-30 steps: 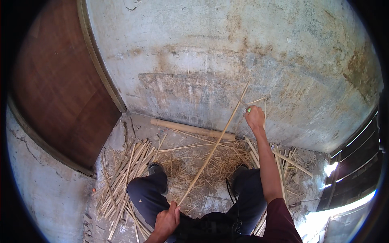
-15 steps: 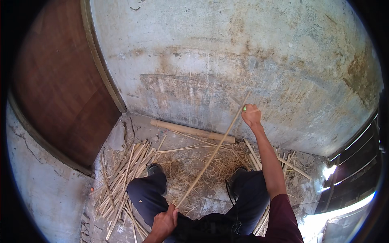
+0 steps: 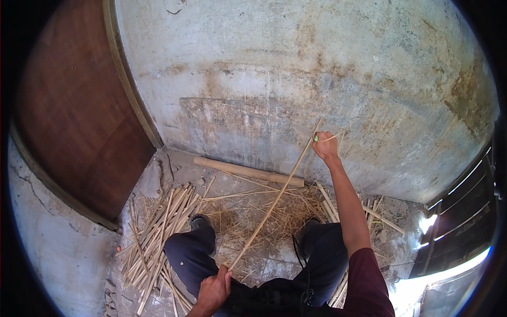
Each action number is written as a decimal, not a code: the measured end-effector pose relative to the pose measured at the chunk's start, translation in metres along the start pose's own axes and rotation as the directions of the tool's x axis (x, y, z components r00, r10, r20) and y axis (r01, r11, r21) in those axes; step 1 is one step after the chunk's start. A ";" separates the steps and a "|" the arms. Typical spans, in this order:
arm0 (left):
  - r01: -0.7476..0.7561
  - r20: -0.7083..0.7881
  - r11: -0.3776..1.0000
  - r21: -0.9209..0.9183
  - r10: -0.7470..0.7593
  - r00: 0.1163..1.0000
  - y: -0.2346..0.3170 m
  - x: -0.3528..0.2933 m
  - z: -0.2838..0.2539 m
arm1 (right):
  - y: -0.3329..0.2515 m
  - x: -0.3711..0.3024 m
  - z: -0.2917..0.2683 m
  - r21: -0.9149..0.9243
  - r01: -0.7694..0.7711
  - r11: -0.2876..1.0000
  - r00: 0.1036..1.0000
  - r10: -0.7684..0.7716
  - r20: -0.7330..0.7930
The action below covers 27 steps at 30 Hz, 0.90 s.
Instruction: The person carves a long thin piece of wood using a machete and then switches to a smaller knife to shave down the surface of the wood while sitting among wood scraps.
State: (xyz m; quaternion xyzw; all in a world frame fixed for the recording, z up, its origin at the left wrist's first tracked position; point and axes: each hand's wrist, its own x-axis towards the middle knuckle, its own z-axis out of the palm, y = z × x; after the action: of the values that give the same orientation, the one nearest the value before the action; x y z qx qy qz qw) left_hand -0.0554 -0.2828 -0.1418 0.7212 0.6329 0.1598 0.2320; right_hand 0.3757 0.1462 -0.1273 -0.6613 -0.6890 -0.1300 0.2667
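Two hands are spanning one stick (image 3: pixel 280 195), which is slanting above the floor (image 3: pixel 275 265) toward its wall edge. The left hand (image 3: pixel 214 290) is grasping the lower end; the right hand (image 3: pixel 325 146) is clenching a green tool (image 3: pixel 316 138) near the upper end, a sliver (image 3: pixel 338 136) curling beside it. Cut sticks (image 3: pixel 158 227) are lying by the floor's left edge, a pole (image 3: pixel 248 171) along its wall edge.

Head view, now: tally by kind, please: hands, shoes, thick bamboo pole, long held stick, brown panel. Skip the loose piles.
Hands: 2 (left hand, right hand)
Shoes: 2 (left shoe, right shoe)
Thick bamboo pole: 1
Long held stick: 1
Brown panel: 1
Total: 7
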 end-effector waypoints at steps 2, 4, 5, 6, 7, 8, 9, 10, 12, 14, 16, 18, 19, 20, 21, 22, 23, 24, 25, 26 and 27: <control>0.017 -0.012 1.000 0.004 -0.016 1.000 -0.004 -0.004 -0.001 | -0.015 0.003 0.004 0.001 -0.045 0.999 0.989 0.044 0.140; 0.062 -0.027 0.998 0.026 -0.061 0.998 -0.009 -0.008 -0.002 | -0.027 0.004 0.012 0.018 -0.022 1.000 0.991 0.019 0.131; 0.069 -0.030 0.997 0.027 -0.068 0.997 -0.009 -0.012 -0.004 | -0.028 0.004 0.019 0.022 -0.010 1.000 0.993 0.007 0.119; 0.022 0.002 1.000 -0.018 -0.022 1.000 -0.003 -0.003 -0.002 | 0.048 0.006 0.028 -0.006 -0.132 0.991 0.991 0.132 -0.007; -0.030 0.030 0.997 -0.067 0.033 0.999 -0.001 0.007 0.000 | 0.134 0.006 0.019 -0.023 -0.249 0.968 0.959 0.243 -0.148; 0.025 0.009 0.999 -0.026 -0.025 1.000 -0.013 -0.012 -0.010 | 0.119 0.008 0.021 0.026 -0.352 0.935 0.934 0.353 -0.046; 0.148 -0.011 0.988 -0.031 -0.148 0.989 -0.022 -0.044 -0.016 | 0.095 0.004 0.021 0.046 -0.449 0.892 0.892 0.445 0.078; 0.212 -0.016 0.974 -0.084 -0.214 0.977 -0.018 -0.053 -0.015 | 0.095 0.003 0.016 0.037 -0.435 0.899 0.899 0.432 0.077; 0.148 -0.119 0.986 -0.071 -0.156 0.981 -0.023 -0.050 -0.021 | 0.093 0.000 0.009 -0.027 -0.435 0.900 0.899 0.435 0.038; 0.134 -0.064 0.986 -0.103 -0.141 0.988 -0.028 -0.025 -0.019 | 0.140 -0.012 0.010 -0.076 -0.357 0.931 0.933 0.350 -0.088; 0.074 -0.059 0.991 -0.108 -0.081 0.995 -0.033 -0.005 -0.015 | 0.177 -0.021 0.010 0.228 -0.527 0.819 0.764 0.340 0.548; 0.121 -0.103 0.991 -0.065 -0.127 0.987 -0.036 -0.012 -0.025 | 0.111 -0.026 0.031 0.266 -0.932 0.244 0.276 0.006 0.961; 0.116 -0.097 0.989 -0.090 -0.124 0.988 -0.037 -0.016 -0.032 | 0.079 -0.035 0.032 0.275 -0.921 0.276 0.273 -0.046 0.961; 0.058 -0.068 0.988 -0.141 -0.068 0.995 -0.037 -0.009 -0.033 | 0.085 -0.051 0.015 0.282 -0.912 0.298 0.285 -0.035 0.958; 0.035 -0.060 0.988 -0.148 -0.045 0.997 -0.038 -0.002 -0.034 | 0.109 -0.058 0.043 0.030 -0.895 0.446 -0.014 -0.097 0.995; -0.003 0.020 0.957 -0.290 0.009 1.000 -0.039 0.018 -0.026 | 0.169 -0.074 0.040 -0.222 -0.802 0.555 -0.304 -0.058 0.951; 0.115 0.061 0.929 -0.351 -0.100 0.993 -0.049 0.001 -0.033 | 0.097 -0.094 0.074 -0.262 -0.447 0.855 -0.109 0.239 0.965; 0.173 0.031 0.930 -0.325 -0.172 0.985 -0.065 -0.018 -0.035 | 0.025 -0.111 0.083 -0.372 -0.025 0.928 0.261 0.365 0.894; 0.184 0.093 0.871 -0.455 -0.159 0.983 -0.082 -0.013 -0.022 | 0.041 -0.120 0.085 -0.389 -0.039 0.920 0.271 0.385 0.882; 0.178 0.172 0.791 -0.585 -0.093 0.981 -0.089 0.007 -0.008 | 0.093 -0.128 0.088 -0.370 -0.137 0.919 -0.043 0.367 0.929; 0.177 0.179 0.791 -0.586 -0.086 0.980 -0.083 0.012 -0.012 | 0.099 -0.131 0.091 -0.344 -0.179 0.922 -0.206 0.307 0.929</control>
State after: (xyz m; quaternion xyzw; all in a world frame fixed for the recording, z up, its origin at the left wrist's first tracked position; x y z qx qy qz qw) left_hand -0.1294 -0.2621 -0.1774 0.5745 0.5802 0.2828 0.5033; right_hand 0.4524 0.0933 -0.2896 -0.6579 -0.5004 0.4378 -0.3537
